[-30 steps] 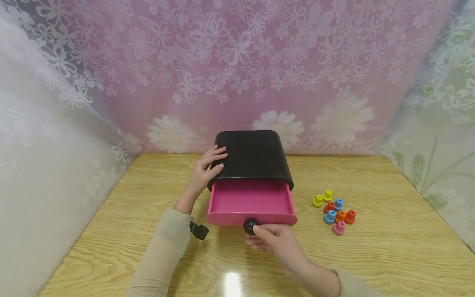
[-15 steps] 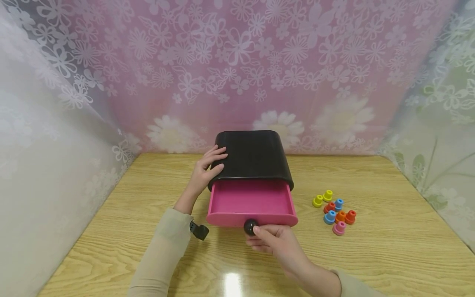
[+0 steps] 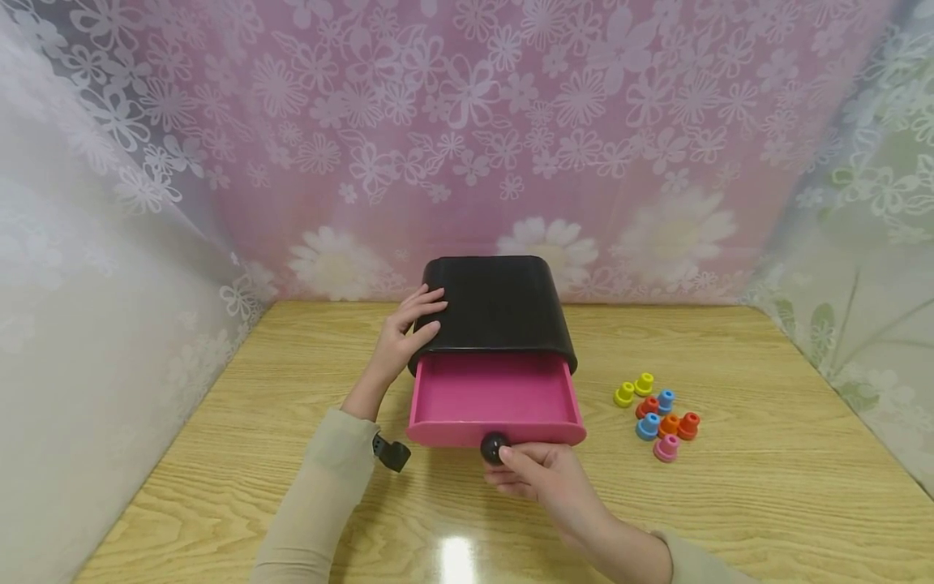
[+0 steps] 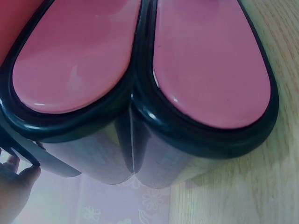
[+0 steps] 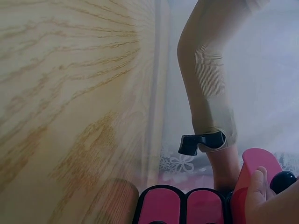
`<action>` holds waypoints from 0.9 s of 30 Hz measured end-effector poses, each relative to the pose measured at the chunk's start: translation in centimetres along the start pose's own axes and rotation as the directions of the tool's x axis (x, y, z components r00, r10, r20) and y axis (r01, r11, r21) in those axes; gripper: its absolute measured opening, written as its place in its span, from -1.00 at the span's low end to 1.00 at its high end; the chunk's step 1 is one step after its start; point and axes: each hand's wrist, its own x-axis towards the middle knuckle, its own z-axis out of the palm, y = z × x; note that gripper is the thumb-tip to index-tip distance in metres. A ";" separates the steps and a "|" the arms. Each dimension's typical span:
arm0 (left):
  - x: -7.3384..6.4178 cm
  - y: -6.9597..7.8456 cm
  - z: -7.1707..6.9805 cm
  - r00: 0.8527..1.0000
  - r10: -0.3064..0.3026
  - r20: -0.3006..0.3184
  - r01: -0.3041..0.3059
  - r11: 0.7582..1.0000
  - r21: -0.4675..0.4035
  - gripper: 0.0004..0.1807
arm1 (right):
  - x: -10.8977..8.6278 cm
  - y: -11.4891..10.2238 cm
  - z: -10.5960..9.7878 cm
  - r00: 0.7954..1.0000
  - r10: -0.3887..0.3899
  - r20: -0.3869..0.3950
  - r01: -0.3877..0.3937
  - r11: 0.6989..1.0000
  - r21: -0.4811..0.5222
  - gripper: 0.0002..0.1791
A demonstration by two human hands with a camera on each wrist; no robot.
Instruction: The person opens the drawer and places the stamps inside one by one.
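Observation:
A black cabinet with pink drawers stands mid-table in the head view. Its top drawer is pulled out, and the pink inside shows nothing in it. My left hand rests on the cabinet's upper left edge, fingers spread over the top and holding nothing. With thumb and fingers, my right hand pinches the round black knob on the drawer's front. Two lower drawer fronts sit closed in their black frames in the left wrist view.
Right of the cabinet lie several small flanged plastic pegs, including a yellow peg, a blue peg and a pink peg. A black wrist strap hangs at the left cuff. Flowered curtains enclose the wooden table.
The drawer and the right hand on its knob have come very slightly toward me. The left hand and the pegs stay where they were.

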 end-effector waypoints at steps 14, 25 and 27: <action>0.0 0.1 -0.1 1.000 -0.010 0.003 0.010 1.000 -0.006 -0.66 | -0.1 0.7 -0.3 1.000 0.025 0.006 -0.025 1.000 -0.007 -0.61; 0.1 0.1 0.0 1.000 -0.011 0.003 0.011 1.000 -0.002 -0.66 | -0.1 0.9 -0.4 1.000 0.020 0.016 -0.020 1.000 0.001 -0.61; 0.1 0.1 0.0 1.000 -0.011 0.004 0.011 1.000 -0.003 -0.66 | -0.1 0.9 -0.4 1.000 0.019 0.018 -0.019 1.000 0.002 -0.60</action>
